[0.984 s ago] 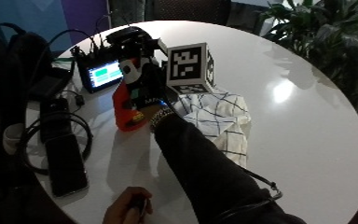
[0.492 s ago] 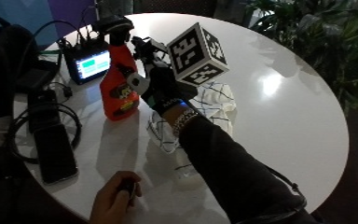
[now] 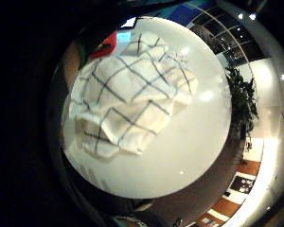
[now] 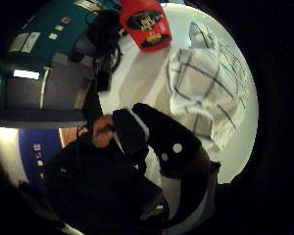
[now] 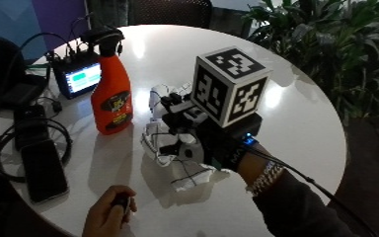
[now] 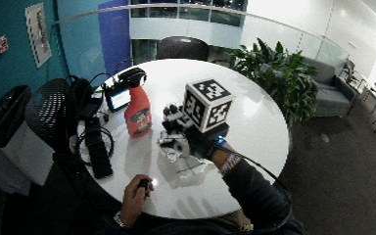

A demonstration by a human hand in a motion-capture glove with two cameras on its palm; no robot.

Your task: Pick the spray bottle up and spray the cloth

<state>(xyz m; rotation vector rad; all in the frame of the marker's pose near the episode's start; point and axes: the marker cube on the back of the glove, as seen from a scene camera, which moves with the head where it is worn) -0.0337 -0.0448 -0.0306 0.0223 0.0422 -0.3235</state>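
Observation:
The orange spray bottle [image 5: 112, 103] with a black trigger head stands upright on the white round table [image 5: 294, 113], apart from my hand; its red base [image 4: 144, 22] shows in the thumb side palm view. The white cloth [image 5: 188, 177] with dark grid lines lies crumpled to the bottle's right. My gloved right hand [image 5: 196, 140] hovers over the cloth, palm down, fingers relaxed and holding nothing. Both palm views look down on the cloth [image 3: 132, 94] [image 4: 206, 83] from a little above. The wide outside view shows the same bottle [image 6: 138, 115] and hand [image 6: 188, 139].
A small lit screen device [image 5: 78, 79] stands behind the bottle. A dark phone [image 5: 42, 170] and coiled cables [image 5: 18, 133] lie at the table's left edge. The bare left hand [image 5: 107, 215] holds a small black object near the front edge. Plants [image 5: 321, 39] stand beyond the table.
My hand was against the spray bottle in the earlier frames; it is now off it and over the cloth. The bottle stands alone on the table. The outside camera also shifted.

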